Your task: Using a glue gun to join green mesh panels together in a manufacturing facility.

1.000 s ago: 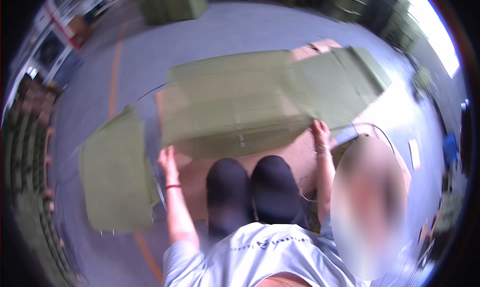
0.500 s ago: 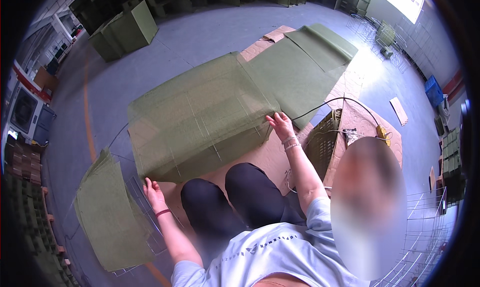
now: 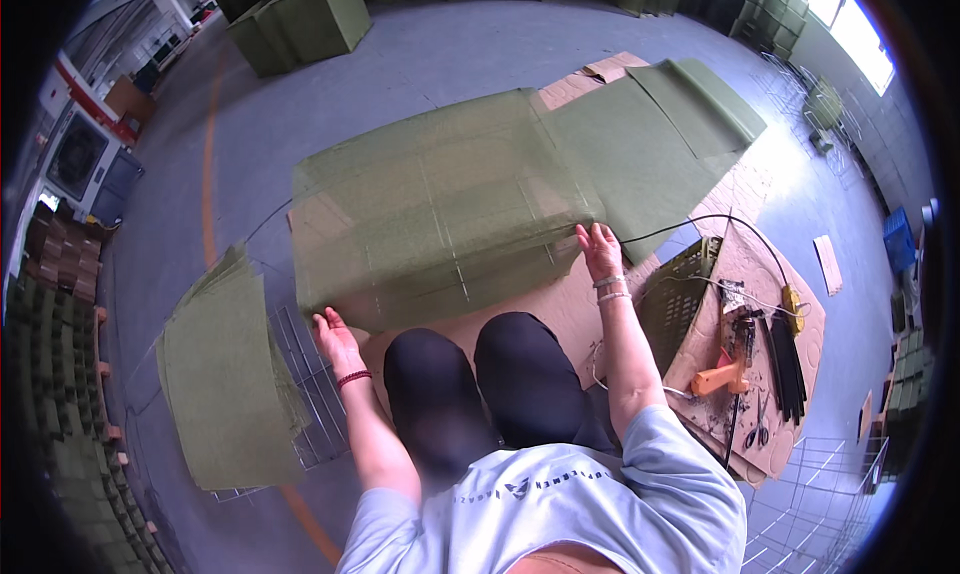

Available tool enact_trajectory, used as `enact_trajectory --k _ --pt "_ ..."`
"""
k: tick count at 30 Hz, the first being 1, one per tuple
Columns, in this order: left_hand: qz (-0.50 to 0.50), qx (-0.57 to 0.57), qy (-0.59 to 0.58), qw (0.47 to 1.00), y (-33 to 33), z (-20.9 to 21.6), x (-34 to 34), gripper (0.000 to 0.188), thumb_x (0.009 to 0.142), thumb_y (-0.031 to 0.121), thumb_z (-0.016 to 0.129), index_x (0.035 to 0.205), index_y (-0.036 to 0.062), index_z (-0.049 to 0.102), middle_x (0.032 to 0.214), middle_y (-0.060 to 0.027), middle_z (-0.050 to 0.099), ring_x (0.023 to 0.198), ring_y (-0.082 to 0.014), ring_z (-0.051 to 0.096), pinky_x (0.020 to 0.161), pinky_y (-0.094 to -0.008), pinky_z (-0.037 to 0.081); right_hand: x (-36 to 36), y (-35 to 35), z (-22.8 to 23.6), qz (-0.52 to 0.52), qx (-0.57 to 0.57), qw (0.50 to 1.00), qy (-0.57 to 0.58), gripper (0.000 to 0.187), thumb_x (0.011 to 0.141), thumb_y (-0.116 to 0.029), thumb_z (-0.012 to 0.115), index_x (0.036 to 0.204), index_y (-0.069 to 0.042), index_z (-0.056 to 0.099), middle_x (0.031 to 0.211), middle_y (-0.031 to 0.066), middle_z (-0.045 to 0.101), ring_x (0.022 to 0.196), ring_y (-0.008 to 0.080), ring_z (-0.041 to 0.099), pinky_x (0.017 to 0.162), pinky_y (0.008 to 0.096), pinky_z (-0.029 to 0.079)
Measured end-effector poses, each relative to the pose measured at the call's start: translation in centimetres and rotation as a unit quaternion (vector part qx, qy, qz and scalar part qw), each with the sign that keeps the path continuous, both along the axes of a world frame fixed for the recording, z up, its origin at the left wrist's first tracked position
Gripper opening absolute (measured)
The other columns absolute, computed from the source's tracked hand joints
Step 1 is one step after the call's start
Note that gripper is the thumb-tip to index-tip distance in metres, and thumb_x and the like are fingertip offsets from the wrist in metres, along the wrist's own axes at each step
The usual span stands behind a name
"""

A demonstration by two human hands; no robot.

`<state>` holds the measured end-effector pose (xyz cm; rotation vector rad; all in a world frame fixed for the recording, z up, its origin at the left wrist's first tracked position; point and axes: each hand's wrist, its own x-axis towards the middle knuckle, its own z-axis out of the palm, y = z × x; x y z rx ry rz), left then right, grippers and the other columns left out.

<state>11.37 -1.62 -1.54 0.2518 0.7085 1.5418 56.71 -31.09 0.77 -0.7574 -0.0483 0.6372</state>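
Thin, see-through green fabric (image 3: 440,174) is draped over a boxy wire frame (image 3: 462,274) in front of my knees, with the thin wires showing through. At the frame's near left corner, my left hand (image 3: 338,342) pinches the edge of the fabric between thumb and fingers. My right hand (image 3: 601,252) grips the fabric's near right corner, fingers closed together. Between the hands the fabric's near side hangs down. How the fabric is fixed to the frame I cannot tell.
Cardboard (image 3: 628,274) lies under the work. A stack of green sheets (image 3: 225,374) rests on wire frames at left. More green fabric (image 3: 640,164) spreads right. On cardboard at right are an orange glue gun (image 3: 718,378), black sticks (image 3: 787,369) and scissors (image 3: 757,432), beside a plastic crate (image 3: 682,284).
The whole view has shifted, so the scene sits further right. Both hands remain at the same fabric corners. The glue gun, sticks and scissors now show where a blurred patch was.
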Motion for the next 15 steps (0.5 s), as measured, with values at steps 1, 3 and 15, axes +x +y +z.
enact_trajectory --k 1,3,15 --pt "-0.002 0.001 -0.001 1.000 -0.3 0.4 -0.1 0.014 0.086 0.009 0.067 0.087 -0.0015 0.058 0.085 -0.0116 0.063 0.074 -0.0183 0.064 0.071 -0.0241 0.058 -0.1 -0.2 0.1 0.019 0.005 1.000 0.009 0.005 0.094 -0.009 0.054 0.096 -0.004 0.056 0.088 0.0059 0.062 0.094 0.0285 0.066 0.070 0.0281 0.060" --pt "0.009 0.007 -0.002 1.000 -0.5 1.0 0.0 0.012 0.083 0.008 0.069 0.087 0.0007 0.060 0.084 -0.0103 0.064 0.074 -0.0176 0.064 0.070 -0.0228 0.058 0.0 0.2 0.4 0.064 0.057 0.996 0.017 0.007 0.094 -0.010 0.054 0.093 -0.004 0.057 0.088 0.0051 0.062 0.101 0.0298 0.064 0.074 0.0293 0.060" --pt "-0.112 -0.052 0.049 0.991 0.0 -0.3 -0.8 0.019 0.086 0.025 0.068 0.098 0.0131 0.059 0.087 -0.0003 0.065 0.073 -0.0111 0.059 0.062 -0.0253 0.051 -0.6 0.9 -0.4 0.022 0.039 0.999 -0.008 0.008 0.091 -0.010 0.059 0.096 -0.003 0.056 0.092 0.0050 0.061 0.097 0.0276 0.064 0.080 0.0313 0.058"
